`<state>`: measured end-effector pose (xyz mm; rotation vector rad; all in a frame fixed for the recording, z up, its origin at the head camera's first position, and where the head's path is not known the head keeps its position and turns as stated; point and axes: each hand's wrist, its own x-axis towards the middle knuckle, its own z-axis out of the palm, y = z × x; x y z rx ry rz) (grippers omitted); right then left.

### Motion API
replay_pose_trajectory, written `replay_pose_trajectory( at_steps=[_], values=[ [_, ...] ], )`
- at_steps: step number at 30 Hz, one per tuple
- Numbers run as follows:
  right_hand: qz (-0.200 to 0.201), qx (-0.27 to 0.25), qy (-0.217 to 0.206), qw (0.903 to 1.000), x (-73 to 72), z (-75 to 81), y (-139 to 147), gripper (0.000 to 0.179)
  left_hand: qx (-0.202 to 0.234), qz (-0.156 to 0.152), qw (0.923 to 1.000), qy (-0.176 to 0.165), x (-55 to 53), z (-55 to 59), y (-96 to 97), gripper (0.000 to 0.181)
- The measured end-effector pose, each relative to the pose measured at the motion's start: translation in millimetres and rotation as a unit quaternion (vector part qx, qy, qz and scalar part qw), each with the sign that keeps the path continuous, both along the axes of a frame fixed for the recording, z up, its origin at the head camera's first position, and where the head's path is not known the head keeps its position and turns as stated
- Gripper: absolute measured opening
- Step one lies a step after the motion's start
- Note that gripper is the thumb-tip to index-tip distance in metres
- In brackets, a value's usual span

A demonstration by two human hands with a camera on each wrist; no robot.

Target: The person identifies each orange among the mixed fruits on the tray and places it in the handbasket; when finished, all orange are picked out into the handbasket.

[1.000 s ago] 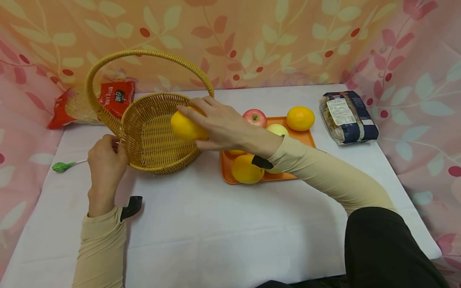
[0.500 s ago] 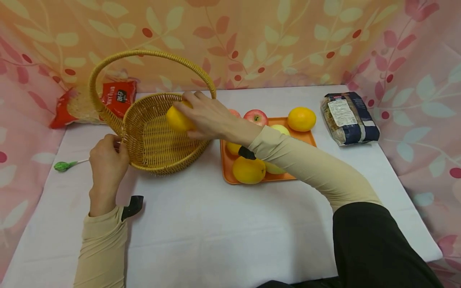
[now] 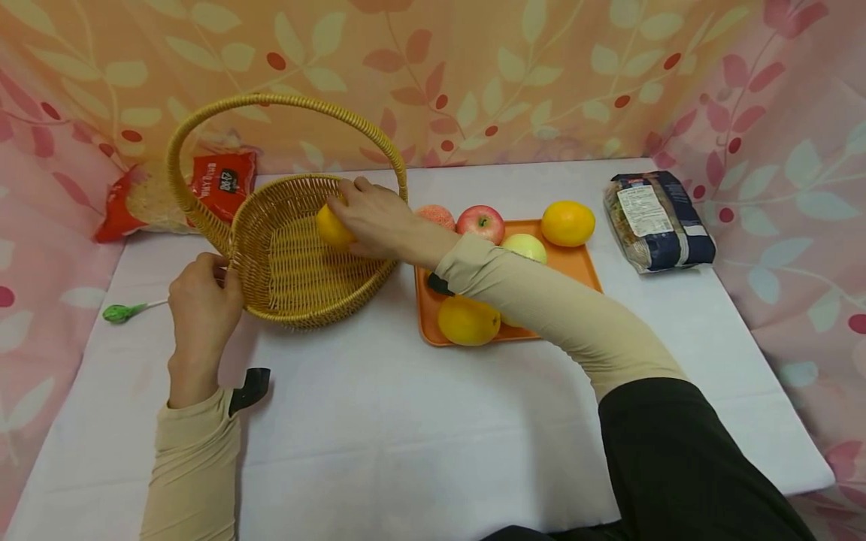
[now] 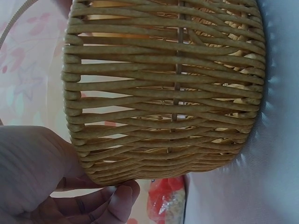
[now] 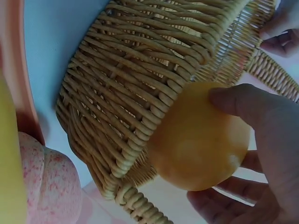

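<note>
A woven wicker basket (image 3: 291, 263) with a tall hooped handle stands at the left of the table. My left hand (image 3: 205, 300) pinches its left rim near the foot of the handle; in the left wrist view, thumb and fingers meet at the rim's edge. My right hand (image 3: 382, 222) grips a yellow lemon (image 3: 333, 228) over the right side of the basket, under the handle. In the right wrist view the lemon (image 5: 198, 137) sits at the basket's rim between thumb and fingers. Its underside is partly hidden behind the weave.
An orange tray (image 3: 428, 319) holds a red apple (image 3: 480, 223), a pink peach-like fruit (image 3: 435, 216), a pale green fruit (image 3: 524, 246) and yellow fruits (image 3: 469, 321). Bags lie at back left (image 3: 223, 184) and right (image 3: 658, 220). A green-tipped stick (image 3: 122, 312) lies left.
My right hand has carried the lemon a little left and lower into the basket's opening, then shifted only slightly. My left hand keeps its hold on the rim.
</note>
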<state>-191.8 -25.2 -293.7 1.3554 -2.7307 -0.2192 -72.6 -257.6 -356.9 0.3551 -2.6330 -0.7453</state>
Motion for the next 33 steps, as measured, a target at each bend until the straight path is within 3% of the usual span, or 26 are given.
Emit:
replay_pose_trajectory(
  at_steps=[12, 22, 33],
  values=[
    [-0.009, 0.043, 0.031, 0.9985, -8.2, -10.3, -5, 0.058, 0.004, -0.006, 0.9999, 0.012, -1.4, 0.3, 1.3, 0.028],
    [-0.016, 0.052, -0.006, 0.9985, -5.4, -18.2, -10, 0.037, 0.003, -0.001, 1.0000, 0.006, 1.6, -1.0, 0.0, 0.029],
    [-0.030, 0.077, -0.022, 0.9964, -2.4, -24.2, -9, 0.042, 0.005, -0.008, 1.0000, -0.001, 0.6, 0.3, -0.3, 0.029]
  ],
)
